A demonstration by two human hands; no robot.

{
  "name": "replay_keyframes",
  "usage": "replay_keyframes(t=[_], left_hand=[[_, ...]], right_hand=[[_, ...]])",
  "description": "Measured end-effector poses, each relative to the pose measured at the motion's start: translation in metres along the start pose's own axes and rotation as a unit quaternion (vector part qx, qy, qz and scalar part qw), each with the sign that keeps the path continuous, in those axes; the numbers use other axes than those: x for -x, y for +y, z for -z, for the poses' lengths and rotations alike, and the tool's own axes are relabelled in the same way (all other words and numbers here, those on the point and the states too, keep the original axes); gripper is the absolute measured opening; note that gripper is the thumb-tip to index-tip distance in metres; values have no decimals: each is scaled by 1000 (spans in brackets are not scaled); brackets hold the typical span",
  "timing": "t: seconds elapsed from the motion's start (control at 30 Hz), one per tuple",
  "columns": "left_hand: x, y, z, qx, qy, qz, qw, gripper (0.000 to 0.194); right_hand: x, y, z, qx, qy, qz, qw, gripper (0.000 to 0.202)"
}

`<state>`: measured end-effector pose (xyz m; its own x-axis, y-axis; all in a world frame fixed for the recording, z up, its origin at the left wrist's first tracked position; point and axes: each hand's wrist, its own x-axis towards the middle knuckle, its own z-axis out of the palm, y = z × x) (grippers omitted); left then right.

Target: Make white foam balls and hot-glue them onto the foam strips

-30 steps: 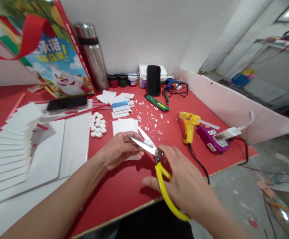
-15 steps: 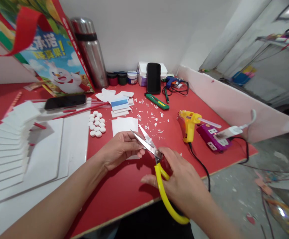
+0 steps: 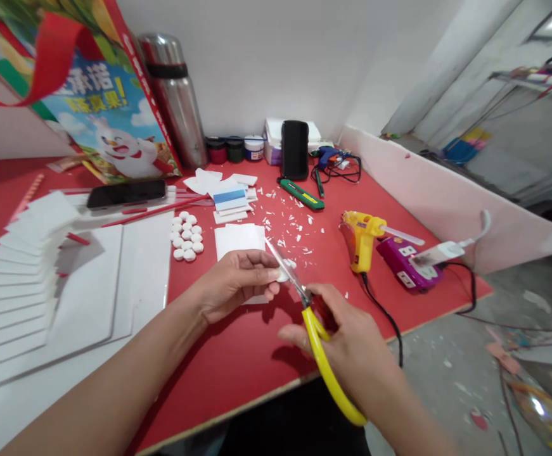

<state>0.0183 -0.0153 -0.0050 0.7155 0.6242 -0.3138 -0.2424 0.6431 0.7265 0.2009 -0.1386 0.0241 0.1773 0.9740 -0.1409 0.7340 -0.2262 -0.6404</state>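
My left hand (image 3: 242, 278) pinches a small white piece (image 3: 282, 275) between thumb and fingers. Most of that piece is hidden by the fingertips and the blades. In my right hand (image 3: 352, 342) is a pair of yellow-handled scissors (image 3: 322, 364), its blades pointing up and left beside my left fingertips. The blades look closed or nearly so, against the edge of the white piece. Behind my left hand lie white square sheets (image 3: 240, 237), and to their left sits a cluster of round white pieces (image 3: 187, 236).
White scraps (image 3: 299, 218) litter the red table (image 3: 218, 380). A green utility knife (image 3: 301, 194), a yellow glue gun (image 3: 362, 237) and a purple power strip (image 3: 409, 266) lie to the right. White cards (image 3: 14, 291) fan out at left; a steel flask (image 3: 175, 104) stands behind.
The scissor blades have come together at the white piece, from spread apart before. My right hand has shifted slightly right; my left hand has stayed nearly in place.
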Motion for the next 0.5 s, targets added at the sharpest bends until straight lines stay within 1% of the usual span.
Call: replay_keyframes(t=[0.07, 0.13, 0.27, 0.33, 0.43, 0.5], left_hand=[[0, 1, -1, 10, 3, -29, 1000, 23], [0, 2, -1, 15, 8, -60, 998, 25], [1, 5, 0, 14, 25, -101, 994, 38], [2, 5, 1, 5, 37, -106, 994, 37], [3, 4, 3, 4, 50, -98, 994, 27], [3, 3, 3, 17, 51, -94, 994, 25]], right_hand=[[-3, 3, 5, -46, 5, -8, 999, 49], [-7, 4, 13, -59, 23, -5, 998, 49], [-13, 2, 25, 46, 65, 25, 996, 57], [-13, 0, 27, 66, 64, 40, 995, 58], [-12, -2, 26, 35, 49, 57, 997, 54], [-11, -1, 23, 20, 51, 59, 997, 53]])
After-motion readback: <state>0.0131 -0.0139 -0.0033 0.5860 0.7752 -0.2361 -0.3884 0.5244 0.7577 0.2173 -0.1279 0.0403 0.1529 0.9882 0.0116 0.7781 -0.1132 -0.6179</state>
